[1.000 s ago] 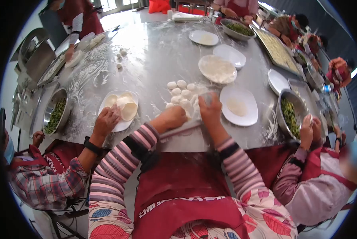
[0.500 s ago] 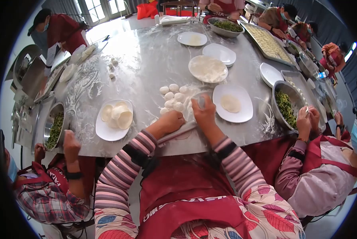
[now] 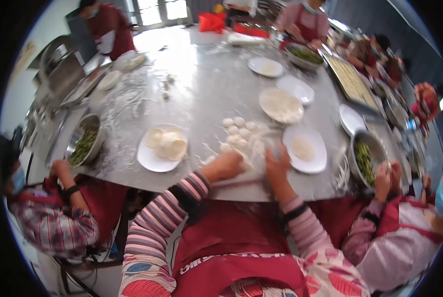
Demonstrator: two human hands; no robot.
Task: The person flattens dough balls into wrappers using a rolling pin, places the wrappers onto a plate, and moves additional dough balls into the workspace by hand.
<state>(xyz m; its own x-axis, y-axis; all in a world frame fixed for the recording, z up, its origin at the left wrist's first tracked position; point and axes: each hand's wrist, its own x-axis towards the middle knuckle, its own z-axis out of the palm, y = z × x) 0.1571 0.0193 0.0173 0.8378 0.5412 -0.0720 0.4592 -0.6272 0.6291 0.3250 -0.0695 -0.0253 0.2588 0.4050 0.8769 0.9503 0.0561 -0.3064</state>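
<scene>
My left hand [image 3: 225, 166] is closed low over the floury table near its front edge, just below a cluster of white dough balls [image 3: 239, 131]. What its fingers hold is hidden. My right hand [image 3: 279, 166] is blurred, its thumb and fingers curled about something greyish that I cannot make out. Loose flour [image 3: 257, 148] lies between the hands. Right of my right hand, a white plate [image 3: 316, 159] carries one flat round dough wrapper [image 3: 302, 148]. To the left, another plate [image 3: 148, 161] holds a pile of wrappers [image 3: 172, 145].
Beyond my hands are a plate of flour [image 3: 281, 105] and a white plate [image 3: 303, 91]. Bowls of green filling [image 3: 84, 147] [image 3: 364, 161] stand at both sides, near seated co-workers. A tray [image 3: 352, 81] of small pieces lies at the far right.
The view has shifted, so the table appears farther right. My right hand has come down closer to the table's front edge. The left co-worker's raised hand has lowered.
</scene>
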